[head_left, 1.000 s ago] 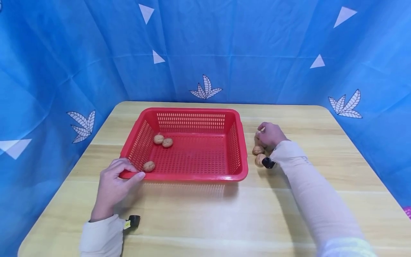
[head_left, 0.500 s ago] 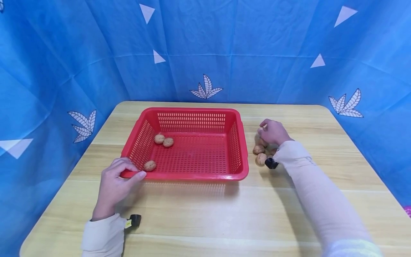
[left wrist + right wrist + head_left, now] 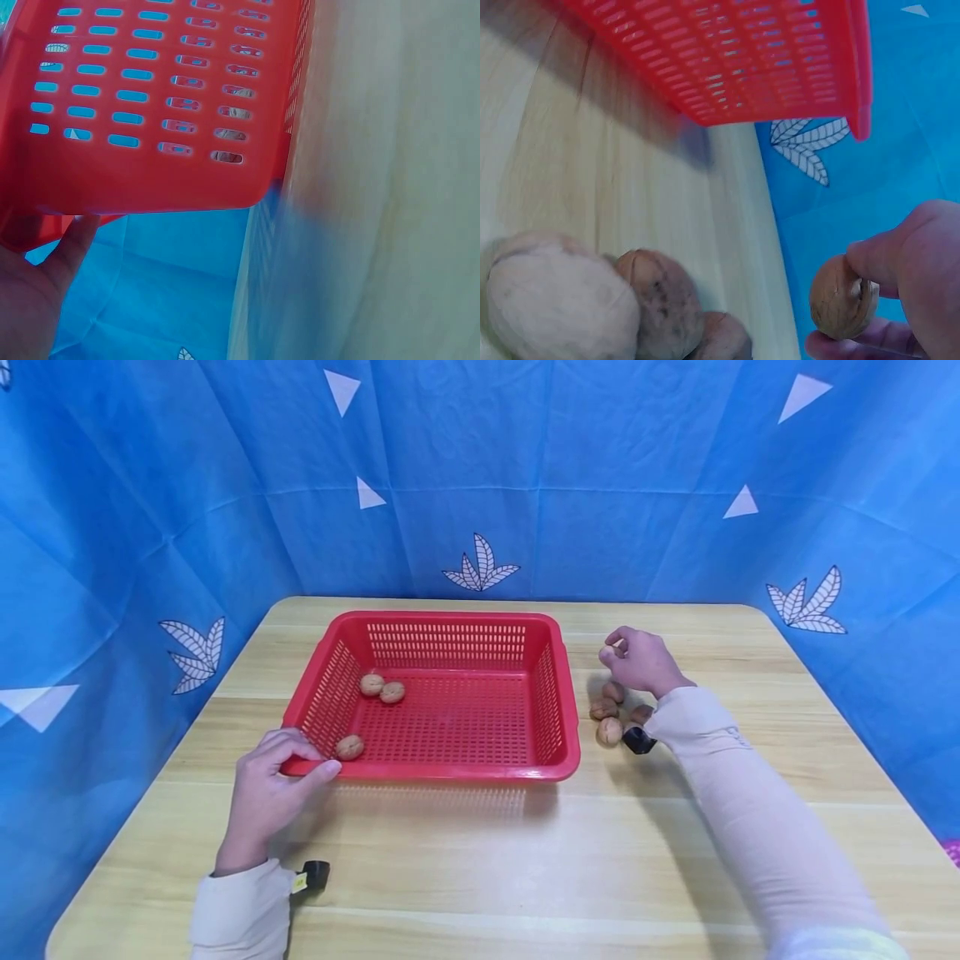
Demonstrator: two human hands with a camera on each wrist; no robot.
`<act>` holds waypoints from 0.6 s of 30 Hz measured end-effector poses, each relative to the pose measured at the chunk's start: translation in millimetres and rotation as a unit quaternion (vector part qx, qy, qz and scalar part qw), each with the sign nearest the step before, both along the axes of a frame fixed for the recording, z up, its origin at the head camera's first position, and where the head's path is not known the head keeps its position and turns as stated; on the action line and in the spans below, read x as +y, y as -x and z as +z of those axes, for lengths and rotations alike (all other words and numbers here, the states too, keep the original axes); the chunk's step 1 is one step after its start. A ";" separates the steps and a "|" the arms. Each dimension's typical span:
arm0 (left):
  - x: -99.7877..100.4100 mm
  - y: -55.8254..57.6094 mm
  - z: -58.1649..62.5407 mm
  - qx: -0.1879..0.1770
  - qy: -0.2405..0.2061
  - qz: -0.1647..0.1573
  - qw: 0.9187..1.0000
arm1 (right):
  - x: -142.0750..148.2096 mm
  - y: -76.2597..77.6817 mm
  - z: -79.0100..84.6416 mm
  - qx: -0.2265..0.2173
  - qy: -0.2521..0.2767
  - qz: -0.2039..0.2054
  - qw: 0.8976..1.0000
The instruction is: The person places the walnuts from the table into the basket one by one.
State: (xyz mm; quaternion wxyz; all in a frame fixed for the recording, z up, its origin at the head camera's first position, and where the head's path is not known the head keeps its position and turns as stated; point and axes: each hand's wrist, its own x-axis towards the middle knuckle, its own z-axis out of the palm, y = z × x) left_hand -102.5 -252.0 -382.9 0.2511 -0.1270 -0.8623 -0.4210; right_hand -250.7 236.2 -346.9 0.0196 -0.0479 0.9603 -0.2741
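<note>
A red plastic basket (image 3: pixel 450 772) with slotted walls stands on the table, and three walnuts (image 3: pixel 349 747) lie inside it toward the left. My left hand (image 3: pixel 262 793) grips the basket's near left corner, thumb over the rim. To the right of the basket, my right hand (image 3: pixel 641 660) pinches a walnut (image 3: pixel 843 298) between thumb and fingers, lifted above the table. Just below that hand, several walnuts (image 3: pixel 609 732) rest in a small group; the sleeve and wrist camera partly hide one. The left wrist view shows the basket's slotted side and my left thumb (image 3: pixel 71 251).
The wooden table (image 3: pixel 465 877) has rounded corners. Blue cloth (image 3: pixel 600 468) with white leaf and triangle prints hangs behind it and along both sides. A black wrist camera (image 3: pixel 639 741) sits close to the loose walnuts.
My right hand has risen from the group of walnuts with one walnut pinched in its fingers, uncovering more of those on the table. My left hand and the basket stay in place.
</note>
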 end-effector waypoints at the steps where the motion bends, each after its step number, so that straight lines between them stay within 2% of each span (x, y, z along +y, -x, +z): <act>1: -0.1 0.0 0.0 0.001 0.000 0.000 1.000 | -0.6 -0.4 1.2 0.004 0.001 0.002 1.000; 11: 0.4 2.6 -0.1 0.004 0.000 -0.001 1.000 | -10.4 -2.1 15.7 0.083 0.028 0.009 0.996; 18: -0.6 0.6 0.3 -0.017 0.007 0.011 1.000 | -22.9 -5.0 23.4 0.085 0.043 0.015 0.995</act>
